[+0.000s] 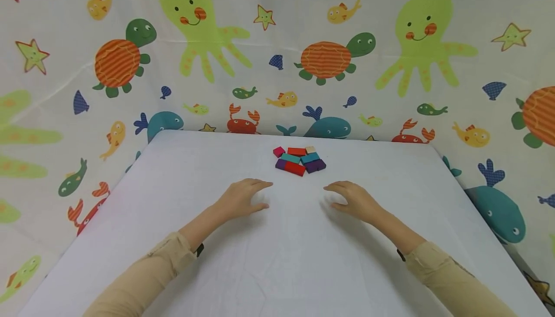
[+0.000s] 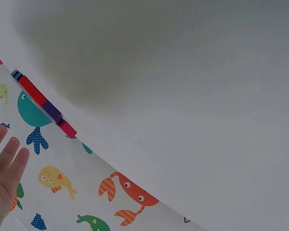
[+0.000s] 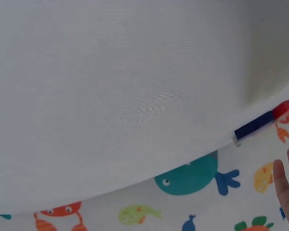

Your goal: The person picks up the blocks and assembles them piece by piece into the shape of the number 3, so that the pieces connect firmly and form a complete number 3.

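Observation:
Several small coloured wooden-looking blocks lie in a close group near the far edge of the table. At the front of the group are a purple block (image 1: 280, 164) and a red block (image 1: 295, 168) end to end, with dark purple blocks (image 1: 315, 165) to their right. Behind them sit a teal block (image 1: 290, 158), a blue block (image 1: 310, 157), another red block (image 1: 297, 151), a pink block (image 1: 279, 151) and a beige block (image 1: 310, 149). My left hand (image 1: 240, 199) is held in front and left of the group, fingers relaxed, holding nothing. Opposite it, my right hand (image 1: 355, 201) also holds nothing.
The white table (image 1: 295, 259) stretches beneath both arms. Behind it and along its sides hangs a pale curtain (image 1: 269, 81) printed with sea animals. Both forearms wear beige sleeves (image 1: 143, 273), with a dark band at each wrist.

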Motion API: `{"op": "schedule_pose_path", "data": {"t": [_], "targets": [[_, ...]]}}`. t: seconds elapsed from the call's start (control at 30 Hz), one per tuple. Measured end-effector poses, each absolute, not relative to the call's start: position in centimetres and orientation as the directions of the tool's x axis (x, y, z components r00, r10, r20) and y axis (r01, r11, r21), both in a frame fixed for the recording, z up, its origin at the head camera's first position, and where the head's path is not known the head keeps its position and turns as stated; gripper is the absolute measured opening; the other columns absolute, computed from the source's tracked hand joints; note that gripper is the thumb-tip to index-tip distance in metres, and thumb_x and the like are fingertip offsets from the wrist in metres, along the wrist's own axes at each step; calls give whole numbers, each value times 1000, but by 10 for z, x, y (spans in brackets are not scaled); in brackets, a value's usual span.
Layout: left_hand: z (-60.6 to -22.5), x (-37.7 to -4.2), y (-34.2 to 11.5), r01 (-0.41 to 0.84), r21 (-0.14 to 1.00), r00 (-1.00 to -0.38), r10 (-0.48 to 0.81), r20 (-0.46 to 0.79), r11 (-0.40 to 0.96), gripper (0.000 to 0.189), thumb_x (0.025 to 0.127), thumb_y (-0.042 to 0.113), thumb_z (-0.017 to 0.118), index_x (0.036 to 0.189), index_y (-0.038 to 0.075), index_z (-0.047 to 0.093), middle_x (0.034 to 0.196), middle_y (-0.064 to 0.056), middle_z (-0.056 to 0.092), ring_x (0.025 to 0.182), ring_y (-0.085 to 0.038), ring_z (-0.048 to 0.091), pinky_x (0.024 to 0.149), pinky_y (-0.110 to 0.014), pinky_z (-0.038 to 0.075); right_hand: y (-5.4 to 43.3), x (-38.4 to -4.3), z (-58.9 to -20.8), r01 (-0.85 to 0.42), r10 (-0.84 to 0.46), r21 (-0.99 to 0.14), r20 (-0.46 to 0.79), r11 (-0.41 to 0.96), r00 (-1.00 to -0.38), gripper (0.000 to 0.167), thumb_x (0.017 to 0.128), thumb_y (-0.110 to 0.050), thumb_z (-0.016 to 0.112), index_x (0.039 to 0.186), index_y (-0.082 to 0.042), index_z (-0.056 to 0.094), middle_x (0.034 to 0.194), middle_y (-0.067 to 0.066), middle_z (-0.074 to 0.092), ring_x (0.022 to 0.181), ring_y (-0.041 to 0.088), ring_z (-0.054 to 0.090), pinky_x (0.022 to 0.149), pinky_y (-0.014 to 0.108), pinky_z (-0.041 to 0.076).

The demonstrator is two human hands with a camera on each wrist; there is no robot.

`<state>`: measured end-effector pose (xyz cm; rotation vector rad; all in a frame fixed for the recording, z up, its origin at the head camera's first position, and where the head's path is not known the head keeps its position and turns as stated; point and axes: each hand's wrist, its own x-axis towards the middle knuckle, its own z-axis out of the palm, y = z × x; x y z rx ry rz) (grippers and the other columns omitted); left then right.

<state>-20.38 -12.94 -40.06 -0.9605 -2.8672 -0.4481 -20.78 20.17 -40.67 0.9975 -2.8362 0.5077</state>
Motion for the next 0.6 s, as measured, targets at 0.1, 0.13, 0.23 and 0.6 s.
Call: {"op": "schedule_pose_path", "data": {"t": [0.1,0.13,0.23,0.6], "targets": [[-399,-210,-128,593,254,-805,563,187,764,50,85,33,69,129,14,58,125,-7,63,116,-26,59,93,-43,50,199,-215,-408,-624,-584,-287,221,727,-781,43,78,-11,76,118,-3,63,115,14,66,109,32,60,90,46,51],[-399,-212,-127,595,254,-804,562,195,763,49,85,32,69,129,13,58,124,-7,64,116,-26,59,93,-43,50,198,-217,-408,-624,-581,-286,230,727,-781,42,79,-11,75,118,-3,63,115,15,66,109,32,61,90,45,51],[-398,-219,-124,609,257,-793,567,223,750,43,86,29,68,125,11,61,121,-8,65,113,-25,60,93,-42,51,195,-224,-407,-619,-567,-286,248,732,-785,39,79,-10,75,116,-2,64,113,15,67,108,32,61,90,45,51],[-396,-246,-109,582,323,-813,521,259,747,33,87,22,68,116,9,67,112,-7,70,107,-24,64,92,-40,51,181,-244,-403,-616,-547,-276,289,738,-786,31,82,-8,72,112,0,66,106,15,69,101,30,64,89,44,52]]}}
